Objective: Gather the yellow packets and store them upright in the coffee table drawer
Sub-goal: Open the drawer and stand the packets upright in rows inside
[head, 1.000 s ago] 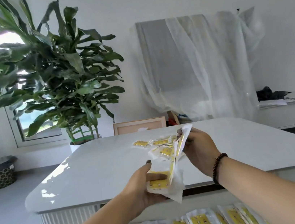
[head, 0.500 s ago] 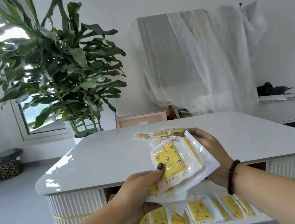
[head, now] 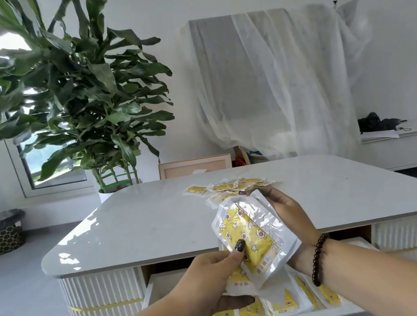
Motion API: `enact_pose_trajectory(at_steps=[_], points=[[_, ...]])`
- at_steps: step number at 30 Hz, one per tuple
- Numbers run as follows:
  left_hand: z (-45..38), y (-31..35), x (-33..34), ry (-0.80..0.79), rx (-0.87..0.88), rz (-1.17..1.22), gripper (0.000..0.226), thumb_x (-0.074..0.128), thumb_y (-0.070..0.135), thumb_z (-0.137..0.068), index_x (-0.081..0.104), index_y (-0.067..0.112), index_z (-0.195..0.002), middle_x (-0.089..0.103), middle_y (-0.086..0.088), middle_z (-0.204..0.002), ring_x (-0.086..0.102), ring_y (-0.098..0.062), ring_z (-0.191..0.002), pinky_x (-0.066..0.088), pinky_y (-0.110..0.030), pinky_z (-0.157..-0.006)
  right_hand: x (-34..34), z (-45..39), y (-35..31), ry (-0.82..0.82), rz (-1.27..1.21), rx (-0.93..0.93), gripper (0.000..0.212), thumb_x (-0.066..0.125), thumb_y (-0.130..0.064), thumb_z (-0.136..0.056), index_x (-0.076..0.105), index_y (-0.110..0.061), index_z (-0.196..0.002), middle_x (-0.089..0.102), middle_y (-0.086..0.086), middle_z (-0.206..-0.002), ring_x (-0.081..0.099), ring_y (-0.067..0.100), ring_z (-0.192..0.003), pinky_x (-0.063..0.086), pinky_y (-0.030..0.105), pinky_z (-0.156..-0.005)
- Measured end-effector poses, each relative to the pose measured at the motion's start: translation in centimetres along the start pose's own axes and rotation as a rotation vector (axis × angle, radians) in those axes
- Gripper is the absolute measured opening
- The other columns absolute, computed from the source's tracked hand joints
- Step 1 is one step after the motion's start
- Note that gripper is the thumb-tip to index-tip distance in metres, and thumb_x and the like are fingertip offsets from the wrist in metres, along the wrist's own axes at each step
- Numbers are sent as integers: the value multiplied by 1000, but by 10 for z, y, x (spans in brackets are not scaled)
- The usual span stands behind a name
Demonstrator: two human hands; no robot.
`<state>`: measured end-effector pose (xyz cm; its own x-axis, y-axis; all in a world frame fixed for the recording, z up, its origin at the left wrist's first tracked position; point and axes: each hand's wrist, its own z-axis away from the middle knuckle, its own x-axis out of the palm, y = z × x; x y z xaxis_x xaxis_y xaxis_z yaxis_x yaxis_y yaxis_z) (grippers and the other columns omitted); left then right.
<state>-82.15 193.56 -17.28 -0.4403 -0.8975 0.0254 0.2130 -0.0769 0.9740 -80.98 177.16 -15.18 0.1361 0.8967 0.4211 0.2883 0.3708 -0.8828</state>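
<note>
Yellow packet stack (head: 251,240): held over the open drawer (head: 151,290), tilted.
Left hand (head: 213,277): closed on the stack's lower edge, thumb on top.
Right hand (head: 287,211): cupped behind the stack, gripping it.
Surface (head: 144,220): loose packets (head: 222,186) at its middle.
Drawer: packets in a row (head: 276,306) standing upright.

Drawer (head: 151,290) left end open (packets (head: 276,307) rightward)

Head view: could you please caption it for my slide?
Both hands, left hand and right hand, hold yellow plastic packets above the open white drawer.
</note>
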Motion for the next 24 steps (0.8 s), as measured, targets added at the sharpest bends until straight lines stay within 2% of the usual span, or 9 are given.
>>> enact_pose_trajectory(at_steps=[4, 8, 9, 11, 13, 16, 19, 20, 24], points=[[-5, -2, -2, 8, 9, -7, 22, 63, 23, -92, 73, 4, -96, 76, -14, -91, 71, -24, -73, 59, -35, -65, -2, -1, 3, 38, 141, -29, 26, 53, 3, -91, 67, -16, -80, 69, 2, -74, 63, 21, -70, 51, 28, -65], [-4, -2, -4, 39, 44, -47, 25, 67, 28, -88, 76, 5, -93, 75, -17, -98, 70, -30, -83, 60, -43, -77, -3, 8, 0, 59, 144, 45, 15, 57, -6, -90, 70, -9, -83, 66, 6, -69, 61, 20, -59, 51, 26, -56], [-3, -1, -5, 63, 61, -72, 26, 69, 32, -86, 76, 7, -91, 74, -18, -99, 69, -32, -84, 58, -47, -83, -4, 8, 1, 65, 158, 66, 16, 57, -12, -90, 68, -1, -88, 63, 11, -72, 59, 24, -64, 50, 31, -60], [-3, -2, -8, 126, 99, -131, 27, 71, 37, -85, 77, 11, -86, 73, -18, -100, 68, -34, -84, 54, -51, -89, -5, 9, 2, 44, 205, 131, 41, 56, -32, -90, 59, 6, -103, 61, 12, -87, 58, 28, -81, 45, 38, -76], [-4, -3, -9, 199, 144, -185, 25, 72, 39, -83, 76, 14, -80, 75, -14, -92, 65, -27, -77, 55, -46, -85, -5, 13, 3, 18, 305, 145, 51, 63, -49, -82, 64, -6, -110, 67, 1, -108, 60, 21, -104, 41, 39, -99], [-5, -3, -10, 270, 207, -257, 22, 74, 39, -80, 75, 17, -76, 70, -11, -74, 54, -18, -64, 48, -29, -62, -8, 17, 11, -1, 399, 110, 51, 81, -32, -71, 60, -14, -114, 71, 2, -104, 66, 18, -101, 48, 41, -98], [-4, -2, -9, 264, 248, -321, 21, 73, 43, -80, 75, 22, -78, 61, -2, -67, 46, -15, -60, 38, -19, -55, -12, 19, 19, 56, 379, 106, 75, 88, -31, -58, 52, -17, -123, 65, 7, -116, 62, 23, -109, 50, 43, -97], [-5, -3, -10, 263, 265, -336, 19, 73, 43, -80, 75, 24, -79, 63, 5, -71, 49, -13, -62, 39, -18, -58, -14, 20, 18, 73, 379, 97, 74, 87, -30, -59, 52, -18, -123, 64, 6, -117, 61, 23, -110, 49, 44, -98], [-7, -2, -16, 286, 339, -358, 5, 74, 24, -83, 74, 29, -82, 69, 16, -94, 60, -5, -99, 43, -22, -83, -27, 15, 9, 190, 373, 42, 27, 71, -8, -81, 63, -7, -106, 70, 14, -103, 67, 28, -98, 52, 44, -92]])
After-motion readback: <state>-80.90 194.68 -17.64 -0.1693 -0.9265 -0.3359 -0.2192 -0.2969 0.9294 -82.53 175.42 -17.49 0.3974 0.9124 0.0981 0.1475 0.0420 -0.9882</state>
